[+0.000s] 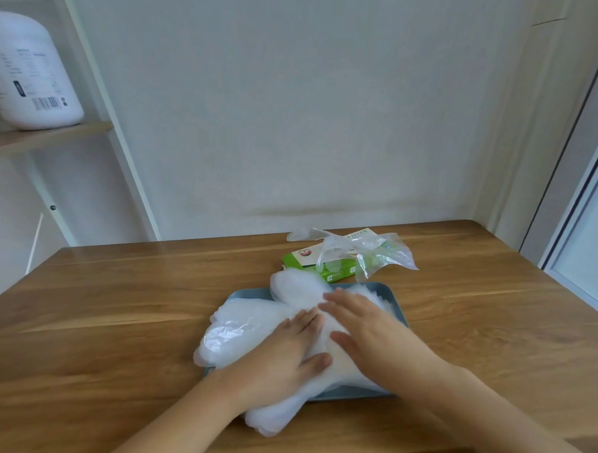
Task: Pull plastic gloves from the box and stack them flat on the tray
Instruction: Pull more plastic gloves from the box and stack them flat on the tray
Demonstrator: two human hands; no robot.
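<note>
Your left hand (285,356) and right hand (365,332) press flat, fingers straight, on a thick stack of gloves (245,326) overhanging the tray (395,300); one glove (385,254) protrudes from the box (296,260), so pulling likely remains

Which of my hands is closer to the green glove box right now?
Right. The right hand lies flat on the far part of the glove stack, fingertips just short of the green glove box. The left hand presses the stack nearer the person, farther back.

Wood table (116,304), white wall (296,106), shelf (48,136) w/ jug (30,74).
</note>
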